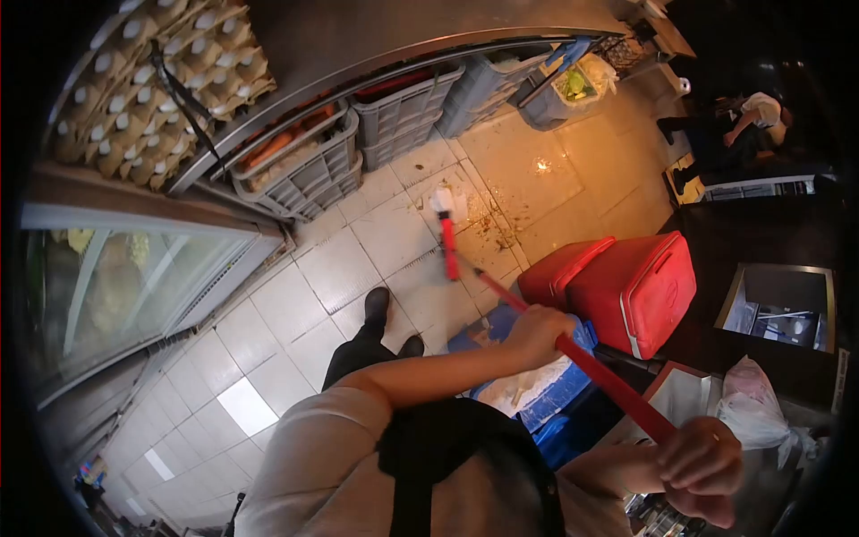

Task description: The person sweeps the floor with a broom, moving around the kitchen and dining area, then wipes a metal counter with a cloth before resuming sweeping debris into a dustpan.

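Note:
A red long-handled broom slants across in front of me, held in both hands. My left hand wraps round the middle of its handle. Nearer its upper end, my right hand closes on the handle. The narrow red head is on the tiled floor; blur hides whether it has bristles or a rubber blade. A white scrap touches or lies by the head's far end. Dark wet debris is scattered on the tiles to the right of the head.
Grey crates line the space under a steel counter. Egg trays stand at upper left. Red cool boxes and a blue container are on my right. A bin stands farther off. Another person is at upper right.

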`<state>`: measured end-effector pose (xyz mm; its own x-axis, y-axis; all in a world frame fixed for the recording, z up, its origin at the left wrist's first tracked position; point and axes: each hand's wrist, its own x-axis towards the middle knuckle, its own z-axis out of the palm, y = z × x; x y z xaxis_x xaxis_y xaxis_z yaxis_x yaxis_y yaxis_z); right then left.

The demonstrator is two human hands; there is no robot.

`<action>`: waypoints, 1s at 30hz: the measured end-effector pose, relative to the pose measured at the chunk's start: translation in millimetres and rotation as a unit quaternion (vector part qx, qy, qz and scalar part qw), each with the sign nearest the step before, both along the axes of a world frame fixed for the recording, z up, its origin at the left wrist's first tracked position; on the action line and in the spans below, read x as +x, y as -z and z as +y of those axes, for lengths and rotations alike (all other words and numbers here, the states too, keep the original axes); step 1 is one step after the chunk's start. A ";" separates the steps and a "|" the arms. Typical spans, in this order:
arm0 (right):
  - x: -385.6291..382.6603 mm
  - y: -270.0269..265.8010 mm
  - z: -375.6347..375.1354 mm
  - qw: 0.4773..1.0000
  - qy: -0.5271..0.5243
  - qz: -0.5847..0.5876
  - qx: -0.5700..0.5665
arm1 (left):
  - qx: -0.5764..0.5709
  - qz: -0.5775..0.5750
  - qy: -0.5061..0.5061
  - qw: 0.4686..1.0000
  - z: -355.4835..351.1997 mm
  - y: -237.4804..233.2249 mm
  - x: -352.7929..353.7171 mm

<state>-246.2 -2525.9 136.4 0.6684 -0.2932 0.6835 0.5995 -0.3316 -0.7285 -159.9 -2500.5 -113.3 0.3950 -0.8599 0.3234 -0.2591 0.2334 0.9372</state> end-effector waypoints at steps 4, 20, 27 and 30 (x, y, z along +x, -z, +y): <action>38.2 3.9 -22.5 0.981 -0.055 -0.013 0.184 | 0.063 -0.050 -0.053 0.995 52.5 6.9 57.9; 137.2 78.1 -90.2 0.989 0.103 0.014 0.101 | 0.093 -0.063 -0.021 0.993 -90.1 73.2 160.0; 122.4 59.4 -138.3 0.971 0.171 -0.075 0.152 | 0.084 -0.137 -0.029 0.987 -112.7 48.5 181.2; 147.9 111.2 -168.5 0.944 0.251 -0.071 0.203 | 0.214 -0.138 0.018 0.967 -136.6 87.7 213.6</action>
